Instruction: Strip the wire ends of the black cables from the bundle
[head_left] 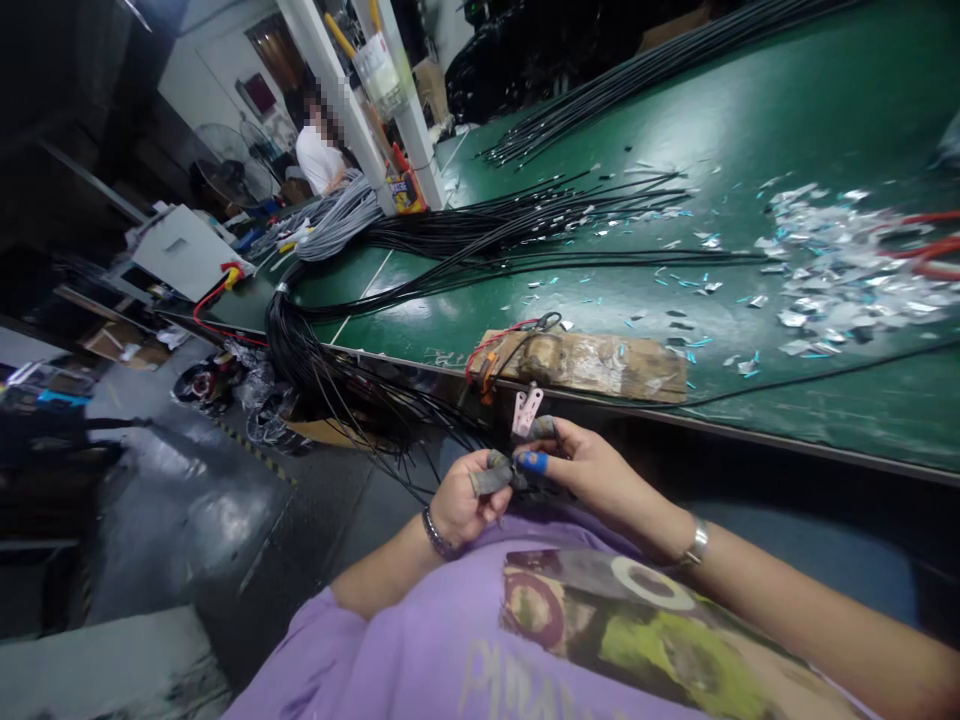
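Close in front of my body, my left hand has its thumb and fingers pinched together, with grey wrapping on a fingertip. My right hand meets it fingertip to fingertip, grey and blue tape on its fingers. What they pinch is too small and dark to make out; thin black cables run near my left hand. Just above my right fingers a pale pink clip-like piece stands at the bench edge. Behind it lies a worn wooden block with red and orange wires at its left end. Black cables hang over the edge at left.
The green bench carries long black cable bundles, grey cables, and foil scraps beside red-handled tools. A white post rises at the back. A person in a white shirt is far left.
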